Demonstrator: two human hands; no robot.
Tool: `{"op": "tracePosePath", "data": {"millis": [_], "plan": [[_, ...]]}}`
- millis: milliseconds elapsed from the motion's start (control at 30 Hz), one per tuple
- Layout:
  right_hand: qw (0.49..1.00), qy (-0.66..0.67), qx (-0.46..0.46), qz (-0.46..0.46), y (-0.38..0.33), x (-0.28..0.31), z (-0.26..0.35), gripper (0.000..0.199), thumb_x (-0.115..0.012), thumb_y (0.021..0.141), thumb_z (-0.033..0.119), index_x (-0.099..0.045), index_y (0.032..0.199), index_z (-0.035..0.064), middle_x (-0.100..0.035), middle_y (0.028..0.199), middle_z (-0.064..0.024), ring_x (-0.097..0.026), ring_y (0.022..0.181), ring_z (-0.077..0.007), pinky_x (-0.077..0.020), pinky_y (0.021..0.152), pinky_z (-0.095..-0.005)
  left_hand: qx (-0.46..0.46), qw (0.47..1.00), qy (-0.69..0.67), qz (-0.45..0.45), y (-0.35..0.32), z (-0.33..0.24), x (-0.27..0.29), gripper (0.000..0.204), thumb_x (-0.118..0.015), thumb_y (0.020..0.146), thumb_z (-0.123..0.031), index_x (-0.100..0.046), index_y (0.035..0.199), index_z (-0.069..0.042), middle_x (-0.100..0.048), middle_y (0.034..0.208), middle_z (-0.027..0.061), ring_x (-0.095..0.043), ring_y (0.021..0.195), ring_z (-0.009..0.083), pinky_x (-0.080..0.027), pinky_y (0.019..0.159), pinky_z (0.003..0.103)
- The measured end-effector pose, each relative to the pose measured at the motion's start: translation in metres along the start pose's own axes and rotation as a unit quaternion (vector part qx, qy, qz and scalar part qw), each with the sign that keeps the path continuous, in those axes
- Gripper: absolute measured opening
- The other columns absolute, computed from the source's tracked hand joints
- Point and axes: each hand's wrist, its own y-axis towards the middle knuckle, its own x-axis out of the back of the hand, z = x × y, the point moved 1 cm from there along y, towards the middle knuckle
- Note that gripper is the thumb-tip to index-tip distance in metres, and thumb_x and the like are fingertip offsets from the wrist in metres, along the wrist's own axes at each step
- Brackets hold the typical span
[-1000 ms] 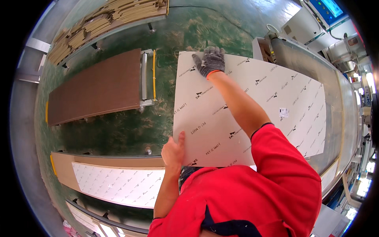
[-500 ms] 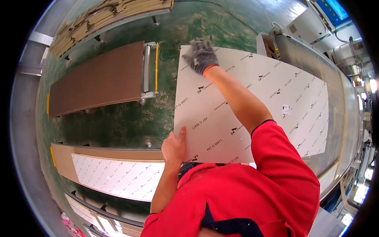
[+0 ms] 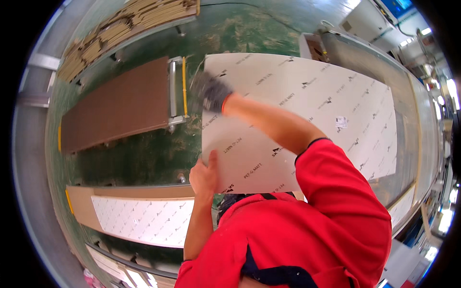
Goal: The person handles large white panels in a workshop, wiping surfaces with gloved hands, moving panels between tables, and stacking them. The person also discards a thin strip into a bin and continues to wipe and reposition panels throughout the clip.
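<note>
– Panel (image 3: 307, 120) first: where is it sitting?

– White film-covered sheet, lying half on the long metal machine bed (image 3: 422, 144), its near edge overhanging the green floor (image 3: 144, 163).

– Hands?

– Right hand (image 3: 209, 91), gloved, is clamping the far left edge; left hand (image 3: 204, 175), bare, is pinching the near left corner.

– Risk?

– Overhang is probably sagging; the bare hand could be slipping on the film or getting cut.

Two hands are in view: one bare left hand (image 3: 205, 175) and one gloved right hand (image 3: 210, 91), both on one large white printed panel (image 3: 307, 120). One more white printed panel (image 3: 144, 221) lies lower left. One brown board (image 3: 115, 108) rests on the green floor, and one stack of tan boards (image 3: 125, 24) lies beyond.
</note>
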Motion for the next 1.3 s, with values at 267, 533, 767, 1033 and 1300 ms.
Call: {"op": "tracePosePath", "data": {"millis": [267,533,767,1033,1300], "plan": [[0.989,0.098,-0.090,-0.066,-0.121,0.084,-0.109,0.066,-0.060,0.086,0.050,-0.055,0.133,0.0030,-0.052,0.142,-0.0186,-0.047,0.133,-0.0357,-0.0299,0.115,-0.0477,-0.015,0.996,-0.076,-0.036,-0.015,-0.064,-0.043,0.082,-0.048,0.094,-0.068,-0.068,0.102,0.011,-0.071,0.093,0.0277,-0.071,0.091,0.0395,-0.053,0.077,0.046],[0.790,-0.257,-0.556,0.025,-0.461,0.266,-0.452,0.071,-0.036,0.099,0.057,-0.040,0.149,0.0069,-0.038,0.155,-0.0164,-0.033,0.144,-0.0329,-0.0226,0.118,-0.0490,-0.035,0.997,-0.045,-0.050,-0.020,-0.098,-0.093,0.079,-0.045,0.098,-0.063,-0.067,0.098,0.012,-0.071,0.084,0.0207,-0.067,0.076,0.0303,-0.051,0.072,0.043],[0.663,-0.248,-0.706,-0.009,-0.671,0.404,-0.548,0.071,-0.034,0.098,0.060,-0.046,0.147,0.0102,-0.044,0.152,-0.0138,-0.038,0.143,-0.0315,-0.0295,0.117,-0.0412,-0.077,0.990,-0.109,-0.052,-0.022,-0.125,-0.140,0.079,-0.042,0.100,-0.062,-0.066,0.098,0.013,-0.072,0.085,0.0161,-0.066,0.076,0.0274,-0.050,0.073,0.040],[0.660,-0.128,-0.724,0.152,-0.797,0.424,-0.630,0.063,-0.031,0.101,0.051,-0.063,0.129,0.0045,-0.059,0.134,-0.0220,-0.053,0.129,-0.0358,-0.0360,0.111,-0.0422,0.129,0.975,-0.179,-0.017,-0.014,-0.124,-0.131,0.080,-0.040,0.100,-0.063,-0.063,0.122,0.010,-0.070,0.113,0.0126,-0.065,0.102,0.0220,-0.050,0.090,0.034],[0.665,0.120,-0.715,-0.181,-0.705,0.451,-0.580,0.062,-0.032,0.101,0.051,-0.060,0.132,0.0049,-0.057,0.136,-0.0205,-0.051,0.130,-0.0341,-0.0348,0.112,-0.0413,0.258,0.962,-0.010,-0.090,-0.051,-0.081,-0.063,0.090,-0.022,0.096,-0.071,-0.069,0.112,0.003,-0.065,0.118,0.0281,-0.059,0.115,0.0442,-0.044,0.099,0.050]]}}
